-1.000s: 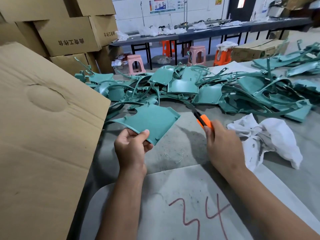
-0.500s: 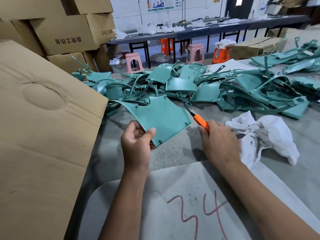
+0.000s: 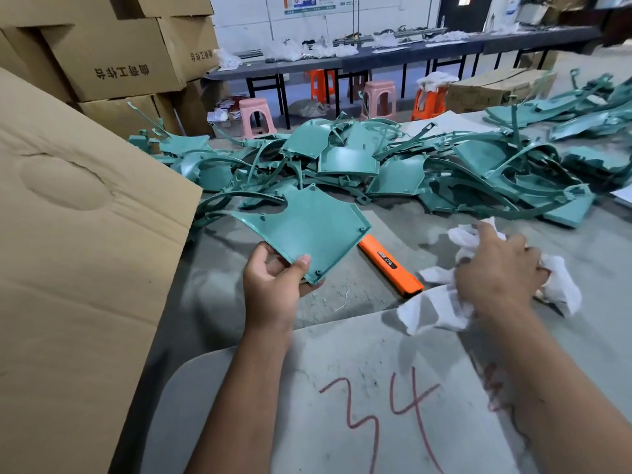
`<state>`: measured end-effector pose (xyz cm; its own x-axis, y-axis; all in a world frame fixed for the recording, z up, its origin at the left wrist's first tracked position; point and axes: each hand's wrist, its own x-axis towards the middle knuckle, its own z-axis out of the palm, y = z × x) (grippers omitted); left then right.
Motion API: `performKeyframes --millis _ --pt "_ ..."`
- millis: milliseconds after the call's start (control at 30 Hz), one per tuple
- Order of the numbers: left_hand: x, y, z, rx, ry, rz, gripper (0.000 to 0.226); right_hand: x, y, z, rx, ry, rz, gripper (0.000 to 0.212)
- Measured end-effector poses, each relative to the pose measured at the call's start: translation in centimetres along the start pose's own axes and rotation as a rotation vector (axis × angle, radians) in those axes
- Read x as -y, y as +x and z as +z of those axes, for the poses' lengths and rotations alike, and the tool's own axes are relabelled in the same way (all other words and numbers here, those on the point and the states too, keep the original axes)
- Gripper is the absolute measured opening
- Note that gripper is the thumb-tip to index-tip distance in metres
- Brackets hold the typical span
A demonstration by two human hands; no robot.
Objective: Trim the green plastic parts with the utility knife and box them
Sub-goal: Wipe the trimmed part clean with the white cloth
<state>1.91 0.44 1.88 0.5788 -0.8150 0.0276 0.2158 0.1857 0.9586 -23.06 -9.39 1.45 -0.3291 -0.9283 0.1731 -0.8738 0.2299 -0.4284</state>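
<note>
At the far left a big cardboard flap (image 3: 78,234) leans over the left edge of the desk (image 3: 359,295), likely the box the parts go into, though its inside is hidden from here. Just beside it the left hand (image 3: 273,289) pinches a flat green plastic part (image 3: 307,230) by its near corner, thumb on top and fingers curled beneath, holding it tilted above the desk's middle. The part is a broad, fan-shaped panel with a scooped notch in its far edge and small pegs and holes along its rim; its surface looks smooth and matte.

Under the part's right edge the orange utility knife (image 3: 390,265) lies on the desk, untouched, its front end hidden by the panel, so I cannot tell whether the blade is out. Further right, the right hand (image 3: 499,271) is closed on a crumpled white rag (image 3: 441,309) near the desk's right side — blurred, but the fingers are plainly bunched into the cloth.

This looks like a wipe-down before boxing. To do it well I would keep the pinch firm at the corner, support the panel from below, and draw the rag along the trimmed edges rather than across them — flash snags cloth. Keep the rag clear of the knife.

Behind, a heap of green parts (image 3: 410,165) sprawls across the desk's far side.
</note>
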Motion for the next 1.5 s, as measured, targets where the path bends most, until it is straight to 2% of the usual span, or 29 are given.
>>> performKeyframes --millis 133,200,233,267,333,400,433,500,567,600,633,667,700,767,867,900,1000,1067,1167,1233,1300,1367,1433,1500 --pt "0.3 -0.2 0.3 -0.021 -0.044 -0.056 0.037 0.8 -0.9 -0.7 -0.484 0.543 -0.316 0.053" --pt "0.3 -0.5 1.0 -0.006 -0.087 -0.059 0.037 2.8 -2.5 -0.6 -0.552 0.882 -0.374 0.042" --pt "0.4 -0.7 1.5 0.003 -0.115 -0.059 0.037 4.0 -3.7 -0.5 -0.473 1.091 -0.346 0.034" --pt "0.7 -0.9 2.1 0.017 -0.144 -0.052 0.036 5.2 -5.3 -0.2 -0.307 1.287 -0.280 0.029" --pt "0.9 -1.8 3.4 0.055 -0.217 -0.013 0.035 6.7 -8.3 0.4 0.162 1.493 -0.179 0.028" --pt "1.0 -2.6 4.5 0.055 -0.256 0.082 0.038 7.2 -10.4 0.9 0.456 1.480 -0.213 0.034" --pt "1.0 -2.8 4.8 0.044 -0.280 0.134 0.041 7.4 -11.0 1.0 0.514 1.436 -0.271 0.037" --pt "1.0 -2.7 4.8 0.035 -0.348 0.172 0.046 7.5 -11.4 1.1 0.504 1.299 -0.419 0.037" --pt "0.7 -2.5 4.4 0.053 -0.421 0.169 0.050 7.7 -11.3 1.4 0.530 1.318 -0.398 0.031" --pt "0.5 -2.5 4.2 0.057 -0.438 0.174 0.060 7.7 -11.1 1.6 0.544 1.362 -0.357 0.024" --pt "0.4 -2.7 4.1 0.077 -0.440 0.178 0.065 7.7 -10.9 1.6 0.508 1.372 -0.334 0.018" --pt "0.5 -2.8 4.1 0.112 -0.425 0.196 0.059 7.4 -10.7 1.5 0.432 1.340 -0.347 0.015" --pt "0.4 -2.9 4.1 0.140 -0.412 0.205 0.048 7.2 -10.2 1.5 0.346 1.268 -0.385 0.016" --pt "0.2 -2.7 4.3 0.175 -0.372 0.206 0.043 6.6 -9.4 1.4 0.214 1.123 -0.438 0.027" --pt "-0.2 -2.1 4.1 0.244 -0.331 0.165 0.046 5.9 -8.5 1.6 0.171 1.127 -0.476 0.032" --pt "-0.2 -1.8 3.6 0.281 -0.290 0.184 0.042 6.0 -8.4 1.6 0.191 1.183 -0.440 0.030" --pt "0.5 -2.1 2.5 0.412 -0.053 0.175 0.041 5.6 -6.9 1.0 0.260 1.504 -0.131 0.017" --pt "0.9 -2.3 2.6 0.463 0.047 0.130 0.039 4.7 -5.4 0.9 0.213 1.556 -0.048 0.014" --pt "0.7 -2.1 2.4 0.478 0.113 0.114 0.033 4.6 -4.4 1.5 0.093 1.486 -0.040 0.039" --pt "0.5 -2.1 2.3 0.464 0.098 0.105 0.032 4.7 -4.7 1.6 0.070 1.525 -0.037 0.039" --pt "0.6 -2.2 2.7 0.404 0.029 0.141 0.035 5.2 -5.7 1.9 0.155 1.541 -0.083 0.022" --pt "0.7 -2.4 3.3 0.299 -0.077 0.188 0.038 6.1 -7.3 2.3 0.258 1.417 -0.187 0.013" --pt "0.8 -2.2 3.5 0.204 -0.135 0.233 0.040 6.7 -8.2 3.1 0.336 1.377 -0.267 0.014" --pt "1.0 -1.8 3.5 0.126 -0.096 0.295 0.037 6.9 -8.6 3.7 0.346 1.310 -0.304 0.018"
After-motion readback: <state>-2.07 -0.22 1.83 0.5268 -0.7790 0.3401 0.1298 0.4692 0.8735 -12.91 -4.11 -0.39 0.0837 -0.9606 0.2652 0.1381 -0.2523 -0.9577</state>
